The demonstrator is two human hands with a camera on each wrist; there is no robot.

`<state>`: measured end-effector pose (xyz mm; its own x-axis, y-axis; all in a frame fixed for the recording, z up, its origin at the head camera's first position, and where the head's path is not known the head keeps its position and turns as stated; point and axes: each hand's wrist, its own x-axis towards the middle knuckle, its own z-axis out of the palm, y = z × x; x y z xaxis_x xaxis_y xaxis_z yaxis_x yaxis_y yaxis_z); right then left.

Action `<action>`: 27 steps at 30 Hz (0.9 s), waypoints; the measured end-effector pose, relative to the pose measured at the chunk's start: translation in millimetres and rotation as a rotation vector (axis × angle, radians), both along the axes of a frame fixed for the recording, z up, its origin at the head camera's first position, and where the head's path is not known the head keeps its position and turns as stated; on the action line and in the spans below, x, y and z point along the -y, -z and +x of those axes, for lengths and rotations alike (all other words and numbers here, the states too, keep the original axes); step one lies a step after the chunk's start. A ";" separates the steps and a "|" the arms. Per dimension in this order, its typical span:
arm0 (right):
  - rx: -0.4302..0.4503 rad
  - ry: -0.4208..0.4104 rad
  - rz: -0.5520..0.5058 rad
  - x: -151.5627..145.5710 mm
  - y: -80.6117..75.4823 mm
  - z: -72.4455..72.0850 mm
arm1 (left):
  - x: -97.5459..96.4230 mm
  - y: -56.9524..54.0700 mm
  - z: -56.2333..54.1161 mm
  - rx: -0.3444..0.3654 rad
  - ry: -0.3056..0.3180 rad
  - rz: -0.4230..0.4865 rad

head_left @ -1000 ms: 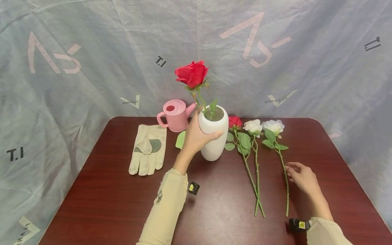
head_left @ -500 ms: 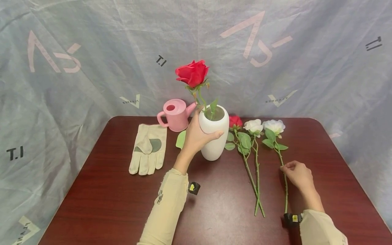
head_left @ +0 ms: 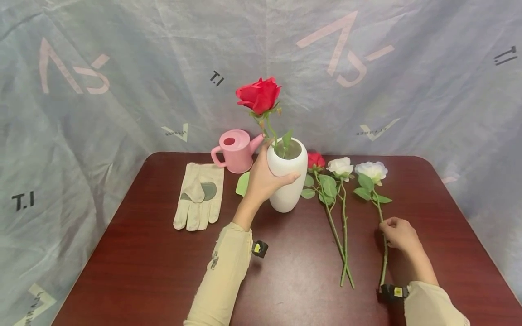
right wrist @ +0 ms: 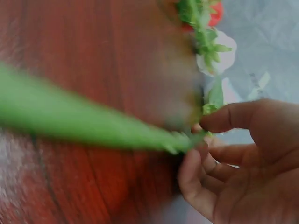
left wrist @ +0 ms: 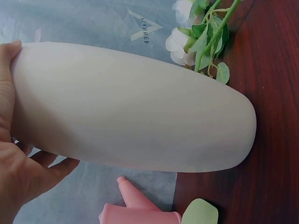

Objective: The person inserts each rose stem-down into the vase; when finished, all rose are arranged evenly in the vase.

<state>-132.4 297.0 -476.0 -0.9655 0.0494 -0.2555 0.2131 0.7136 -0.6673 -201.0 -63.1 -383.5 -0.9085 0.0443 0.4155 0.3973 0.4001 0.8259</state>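
My left hand (head_left: 265, 179) grips the upper part of a white vase (head_left: 287, 188), thumb across its front and fingers round the far side. One red rose (head_left: 258, 96) stands in the vase, leaning left, its bloom well above the rim. At the right, my right hand (head_left: 401, 235) pinches the stem of a pale bluish-white rose (head_left: 371, 171) between thumb and fingers. In the right wrist view the green stem (right wrist: 84, 114) runs from the fingertips toward the camera, blurred. Left of it lie a white rose (head_left: 340, 167) and another red rose (head_left: 315, 161), their stems crossing near the lower ends.
A pink watering can (head_left: 236, 154) stands behind and left of the vase. A cream work glove (head_left: 200, 199) lies left on the dark red table (head_left: 142, 267). A light green object (head_left: 242, 184) shows partly behind the left wrist. Grey printed cloth (head_left: 163, 68) hangs behind.
My right hand has moved from beside the bluish-white rose's stem to pinching it, and the rose has shifted slightly right. The left hand keeps holding the vase.
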 end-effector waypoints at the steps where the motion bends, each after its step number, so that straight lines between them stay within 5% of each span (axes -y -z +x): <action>1: 0.034 0.005 -0.053 -1.2 -0.6 0.6 | -0.2 -0.1 -0.2 0.001 0.002 0.000; 11: 0.145 -0.018 -0.433 -7.4 0.4 3.4 | 0.7 -0.8 0.2 0.007 0.001 0.004; 27: 0.118 -0.073 -0.807 -12.7 6.3 8.2 | 2.0 -0.5 0.5 0.022 -0.001 0.006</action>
